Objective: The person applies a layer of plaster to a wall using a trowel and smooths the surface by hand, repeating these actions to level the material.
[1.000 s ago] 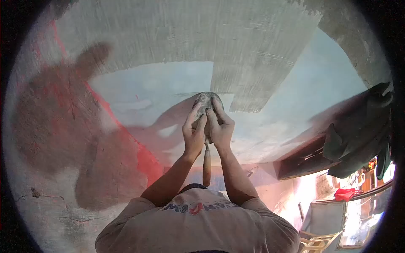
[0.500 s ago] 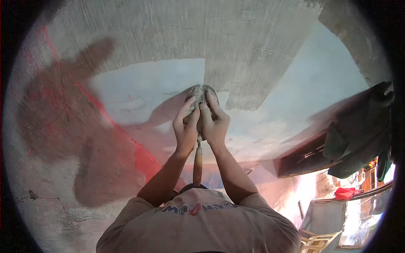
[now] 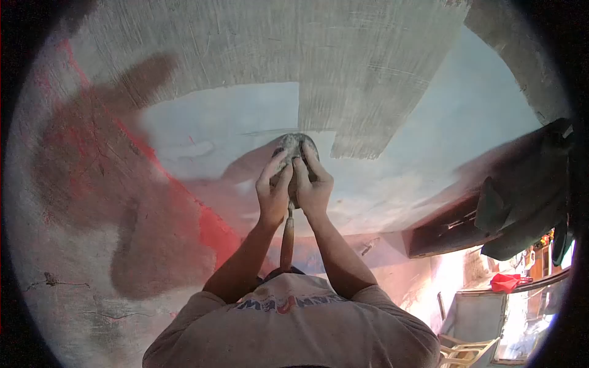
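Observation:
A trowel with a rounded, grey-smeared blade (image 3: 299, 142) and a wooden handle (image 3: 288, 244) is held in both hands against the wall. Its handle points back toward my chest. My left hand (image 3: 273, 187) grips the blade's left side and my right hand (image 3: 313, 186) its right side, with the thumbs close together near the middle. Fingers hide part of the blade. Behind it lies pale blue paint (image 3: 233, 116), bordered above by bare grey wall (image 3: 245, 49) with scratch lines.
A red painted stripe (image 3: 215, 239) runs down the wall at left. Dark cloth (image 3: 518, 208) hangs from a shelf (image 3: 438, 236) at right. Below are a red cloth (image 3: 506, 282), a framed panel (image 3: 478, 313) and a plastic chair (image 3: 469, 352).
Both hands and the trowel have moved slightly down the wall, away from the corner of the bare grey area. The grip looks the same.

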